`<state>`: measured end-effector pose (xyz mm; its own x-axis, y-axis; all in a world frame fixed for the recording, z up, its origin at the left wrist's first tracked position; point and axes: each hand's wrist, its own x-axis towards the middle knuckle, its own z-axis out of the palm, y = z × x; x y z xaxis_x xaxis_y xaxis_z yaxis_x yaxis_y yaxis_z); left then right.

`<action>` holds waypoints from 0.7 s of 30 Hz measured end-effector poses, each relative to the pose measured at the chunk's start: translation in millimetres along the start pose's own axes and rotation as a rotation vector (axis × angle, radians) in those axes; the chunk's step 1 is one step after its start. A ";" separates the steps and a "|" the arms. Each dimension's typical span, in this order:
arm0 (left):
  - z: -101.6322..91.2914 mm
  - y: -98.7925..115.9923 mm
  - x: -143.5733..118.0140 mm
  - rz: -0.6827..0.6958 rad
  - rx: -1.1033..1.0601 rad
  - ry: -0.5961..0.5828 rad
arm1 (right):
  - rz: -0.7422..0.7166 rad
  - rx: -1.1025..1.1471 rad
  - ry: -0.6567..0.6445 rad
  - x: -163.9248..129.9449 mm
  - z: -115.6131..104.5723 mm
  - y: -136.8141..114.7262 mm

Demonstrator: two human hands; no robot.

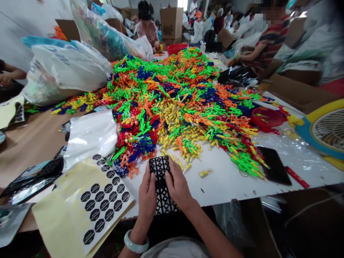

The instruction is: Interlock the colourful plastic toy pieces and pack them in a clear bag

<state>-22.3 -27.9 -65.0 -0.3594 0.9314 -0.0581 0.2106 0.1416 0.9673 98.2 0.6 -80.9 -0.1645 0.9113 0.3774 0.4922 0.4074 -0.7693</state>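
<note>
A flat black packet (160, 182) with a light pattern of rounded shapes is upright between my hands at the table's near edge. My left hand (147, 190) grips its left side, thumb on the front face. On the opposite side my right hand (179, 186) pinches it the same way. Just beyond lies a big heap of small plastic toys (145, 107) in green, orange, blue and red, with short yellow pieces (169, 118) in front. A sheet of black octagonal stickers (104, 204) on yellowish backing rests left of my left hand.
White plastic bags (91, 136) and black packets (34, 175) lie at left. To the right are a dark phone (273, 165), a red stick (297, 177), a red basket (268, 120) and a fan (328, 125). A stuffed bag (64, 68) stands back left. People sit around the table.
</note>
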 end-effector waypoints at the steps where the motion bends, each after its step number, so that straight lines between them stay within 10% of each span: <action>1: -2.3 -2.2 -2.0 -0.007 0.004 0.000 | -0.025 -0.062 0.000 -0.4 -1.6 -0.2; 8: -11.5 -17.2 -9.6 -0.074 0.048 -0.029 | -0.085 -0.249 0.047 0.1 -26.5 20.6; 12: -0.5 -30.0 -5.3 -0.147 0.069 0.016 | 0.090 -0.473 0.246 23.8 -58.8 63.9; 15: 12.4 -37.6 -3.2 -0.076 0.137 0.038 | 0.207 -0.630 0.124 44.0 -78.9 92.1; 21: 25.1 -42.9 -10.8 0.140 0.233 0.082 | 0.388 -0.346 0.150 33.2 -86.0 76.7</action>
<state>-4.7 -35.6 -112.1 -0.3823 0.9185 0.1009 0.4631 0.0960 0.8811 204.0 57.1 -83.0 0.1971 0.9621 0.1882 0.7496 -0.0241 -0.6615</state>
